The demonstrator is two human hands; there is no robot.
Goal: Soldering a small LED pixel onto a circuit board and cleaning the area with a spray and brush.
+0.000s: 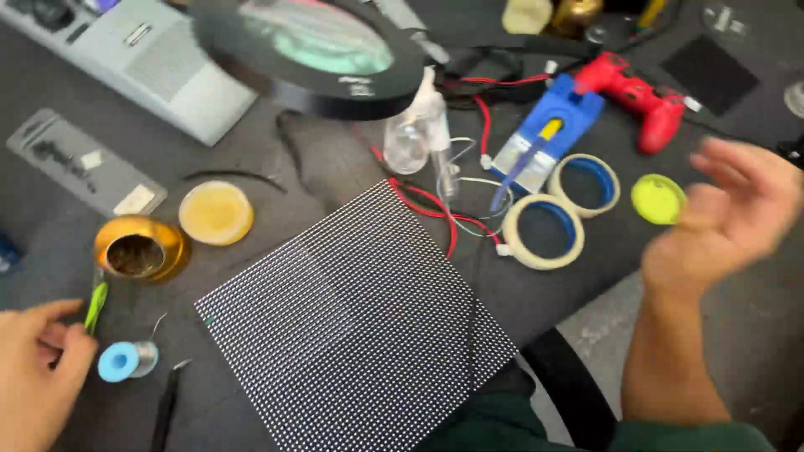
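Grey workbench (251, 159) lies cluttered before you. At eight o'clock your left hand (38, 368) pinches a green-handled tool (95, 305), its long axis running near upright, tip toward the round gold tin (139, 248) holding dark wool. A blue solder spool (126, 361) sits just beside that hand. At three o'clock your right hand (724, 218) hovers blurred, fingers spread, near a yellow-green lid (658, 199). A dotted panel (356, 322) fills the centre.
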